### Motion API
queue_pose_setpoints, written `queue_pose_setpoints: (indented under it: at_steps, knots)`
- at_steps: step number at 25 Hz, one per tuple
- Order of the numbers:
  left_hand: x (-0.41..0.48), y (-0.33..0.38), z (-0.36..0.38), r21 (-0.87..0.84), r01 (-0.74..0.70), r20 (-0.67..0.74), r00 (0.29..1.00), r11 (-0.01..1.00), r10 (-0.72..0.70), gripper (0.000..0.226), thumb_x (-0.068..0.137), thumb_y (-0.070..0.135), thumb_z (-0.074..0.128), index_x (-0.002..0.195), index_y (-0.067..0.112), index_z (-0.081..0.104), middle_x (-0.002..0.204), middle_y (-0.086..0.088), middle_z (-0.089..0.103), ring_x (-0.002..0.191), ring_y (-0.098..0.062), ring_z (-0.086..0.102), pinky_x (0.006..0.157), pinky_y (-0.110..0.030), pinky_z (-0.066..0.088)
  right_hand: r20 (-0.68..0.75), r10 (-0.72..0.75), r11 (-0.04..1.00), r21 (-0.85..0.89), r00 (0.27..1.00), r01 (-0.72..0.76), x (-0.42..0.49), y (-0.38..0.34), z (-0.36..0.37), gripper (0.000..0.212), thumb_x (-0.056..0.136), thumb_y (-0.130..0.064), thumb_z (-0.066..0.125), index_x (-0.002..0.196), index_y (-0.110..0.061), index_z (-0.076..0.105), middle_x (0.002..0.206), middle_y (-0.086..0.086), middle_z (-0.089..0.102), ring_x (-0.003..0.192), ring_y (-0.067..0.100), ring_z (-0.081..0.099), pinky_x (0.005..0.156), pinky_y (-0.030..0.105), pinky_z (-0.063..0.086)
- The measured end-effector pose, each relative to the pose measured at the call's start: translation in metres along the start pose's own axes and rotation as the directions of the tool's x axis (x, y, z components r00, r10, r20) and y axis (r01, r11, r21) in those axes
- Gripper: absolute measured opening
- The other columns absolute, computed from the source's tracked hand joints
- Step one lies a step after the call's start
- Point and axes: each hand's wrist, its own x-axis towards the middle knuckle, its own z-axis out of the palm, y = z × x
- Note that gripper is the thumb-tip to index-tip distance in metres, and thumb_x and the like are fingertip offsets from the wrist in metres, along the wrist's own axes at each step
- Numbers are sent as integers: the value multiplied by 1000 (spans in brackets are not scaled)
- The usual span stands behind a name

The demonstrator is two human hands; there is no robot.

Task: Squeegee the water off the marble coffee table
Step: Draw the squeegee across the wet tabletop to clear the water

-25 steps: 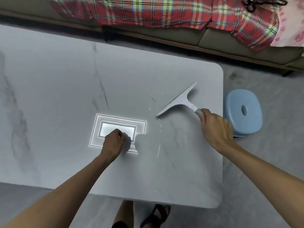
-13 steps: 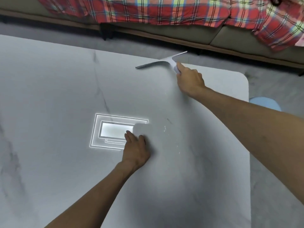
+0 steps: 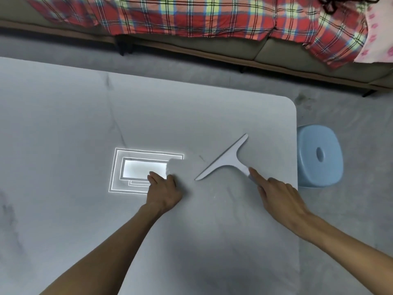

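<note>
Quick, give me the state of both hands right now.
Left hand: holding nothing, fingers loosely curled, resting on the table.
Right hand: closed on the squeegee handle, index finger extended along it.

One squeegee (image 3: 225, 160), one marble table (image 3: 191, 116), one blue stool (image 3: 319, 156), two hands: left hand (image 3: 163, 191), right hand (image 3: 276, 196).

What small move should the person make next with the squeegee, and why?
Probably draw the squeegee toward the near edge. The right hand holds its handle, the blade lies across the marble coffee table, and the left hand braces flat beside it.
</note>
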Motion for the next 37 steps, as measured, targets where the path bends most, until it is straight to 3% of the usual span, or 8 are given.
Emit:
queue_pose_setpoints:
  at_steps: [3,7,11,17,22,27,32,37]
  knots:
    - [-10,-9,9,-18,-30,-85,996,999,28,40,89,6,41,129,2,44,146,-32,24,136,-51,24,107,-48,38,-78,-16,999,29,997,18,5,7,-17,53,99,-27,36,149,-38,22,75,-1,52,64,23,52,61,29,33]
    - [-36,-16,29,-30,-119,-106,988,992,115,31,80,-3,44,109,2,50,123,-24,42,111,-36,42,75,-34,41,-216,-55,987,135,975,86,66,-33,-31,51,99,-24,39,147,-34,25,89,14,62,81,38,58,66,35,39]
    - [-54,-27,34,-85,-121,-109,988,989,112,28,76,-6,45,101,6,48,118,-15,38,81,-24,37,62,-28,28,-144,-116,988,83,983,129,74,-67,-9,53,99,-20,37,148,-32,22,94,15,59,80,37,56,66,34,37]
    - [-64,-11,35,-146,-121,-159,983,982,97,32,81,-11,44,109,2,50,111,-13,47,76,-21,40,66,-18,27,29,-129,989,70,991,127,-21,-3,32,56,101,-23,32,150,-41,11,98,6,56,77,28,58,69,35,46]
    - [-59,22,41,-163,-186,-162,974,969,160,28,80,-11,45,104,2,52,106,-9,42,86,-22,42,66,-17,31,36,-65,992,-104,997,68,-65,56,15,55,99,-27,37,148,-44,20,79,-4,50,67,22,58,57,30,37]
    - [-35,53,47,-58,-248,-135,962,967,238,35,75,-7,46,108,0,52,119,-18,41,108,-34,45,90,-40,44,-199,58,988,153,978,-27,40,56,-44,44,100,-27,39,144,-29,36,104,16,66,90,39,62,71,37,45]
    - [-14,67,49,60,-147,34,989,987,145,41,81,4,42,121,0,41,144,-41,18,139,-47,18,101,-41,38,-166,208,953,258,964,-161,128,29,-55,36,97,-17,34,133,-19,36,110,23,60,99,45,51,76,41,41]
    - [-5,72,52,70,-113,111,988,991,104,52,83,4,35,135,-3,31,148,-42,12,140,-59,-2,113,-49,25,-108,128,964,249,986,-98,36,44,-2,54,100,-21,35,150,-30,18,91,15,61,83,36,60,69,37,44]
